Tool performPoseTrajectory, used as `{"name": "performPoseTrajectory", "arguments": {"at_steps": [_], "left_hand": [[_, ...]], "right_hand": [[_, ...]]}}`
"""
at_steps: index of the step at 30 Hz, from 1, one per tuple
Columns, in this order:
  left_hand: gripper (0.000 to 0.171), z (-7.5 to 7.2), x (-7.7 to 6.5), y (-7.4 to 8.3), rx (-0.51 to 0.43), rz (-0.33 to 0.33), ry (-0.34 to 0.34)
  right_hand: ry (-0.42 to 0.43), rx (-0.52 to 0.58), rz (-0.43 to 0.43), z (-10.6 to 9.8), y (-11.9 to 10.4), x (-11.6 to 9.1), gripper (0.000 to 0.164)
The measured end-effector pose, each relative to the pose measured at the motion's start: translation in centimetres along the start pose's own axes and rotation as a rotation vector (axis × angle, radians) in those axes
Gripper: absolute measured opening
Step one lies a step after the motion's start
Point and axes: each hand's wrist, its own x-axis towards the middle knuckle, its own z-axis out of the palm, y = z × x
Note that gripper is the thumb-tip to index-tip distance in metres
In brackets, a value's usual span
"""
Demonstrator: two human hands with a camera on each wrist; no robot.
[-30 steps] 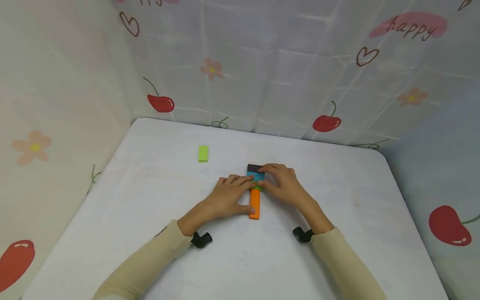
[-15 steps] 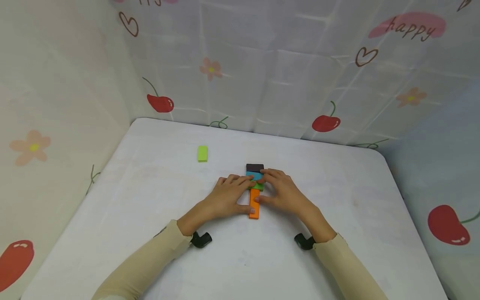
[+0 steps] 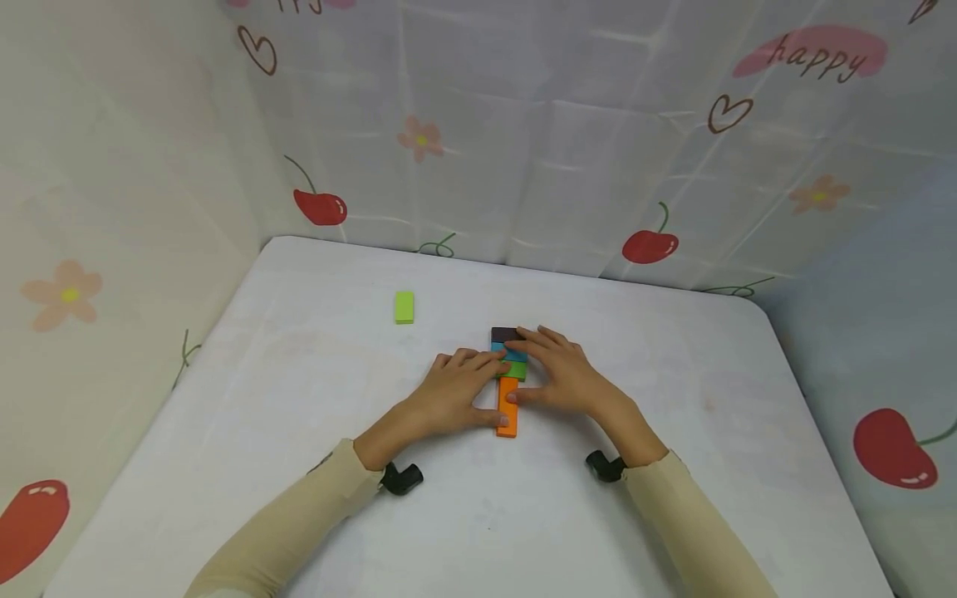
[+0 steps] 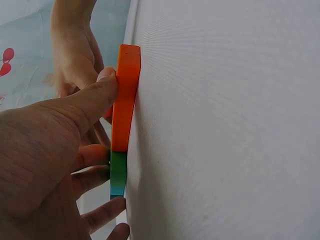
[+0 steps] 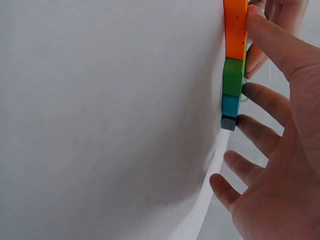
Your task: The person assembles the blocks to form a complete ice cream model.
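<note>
In the head view, an orange block [image 3: 508,412] lies lengthwise on the white table, its far end against a green block [image 3: 517,371]. Beyond that come a blue block [image 3: 519,356] and a black block [image 3: 503,334], all in one row. My left hand [image 3: 452,394] rests its thumb on the orange block's near end, with fingertips over the green block. My right hand [image 3: 566,375] touches the orange block with its thumb while its extended fingers reach over the blue and black ones. The right wrist view shows the green block [image 5: 233,76] lined up between orange and blue.
A lime-green block [image 3: 404,306] lies alone farther back on the left. The white table [image 3: 673,374] meets a patterned curtain [image 3: 523,166] at its back edge. Dark wrist-worn cameras [image 3: 402,479] stick out below both hands.
The right thumb has moved nearer along the row, from beside the green block onto the orange one. The right fingers dipped toward me, then spread back over blue and black. The left hand stays put.
</note>
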Motion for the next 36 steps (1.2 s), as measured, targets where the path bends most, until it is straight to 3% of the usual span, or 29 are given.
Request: {"name": "performPoseTrajectory", "arguments": {"at_steps": [9, 17, 22, 30, 33, 36], "left_hand": [[0.083, 0.0, 0.1, 0.1, 0.006, -0.001, 0.003], [0.082, 0.2, 0.2, 0.0, 0.0, 0.003, 0.013], [0.082, 0.3, 0.2, -0.2, 0.001, 0.006, 0.016], [0.08, -0.8, -0.6, -1.2, -0.045, 0.043, -0.06], [0.072, -1.6, -1.0, -2.1, -0.05, 0.023, -0.039], [0.062, -2.6, -1.4, -3.6, -0.04, -0.009, 0.037]], "right_hand": [[0.037, 0.008, -0.006, 0.3, 0.1, -0.7, 0.075], [0.048, 0.059, 0.006, 0.3, 0.0, -1.3, 0.054], [0.065, 0.031, 0.013, 0.9, -0.3, -1.1, 0.049], [0.07, 0.004, 0.036, 1.3, -0.7, -1.0, 0.051], [0.063, -0.013, 0.043, 1.1, -0.8, -1.0, 0.052], [0.049, -0.029, 0.048, 0.9, -0.9, -0.8, 0.054]]}}
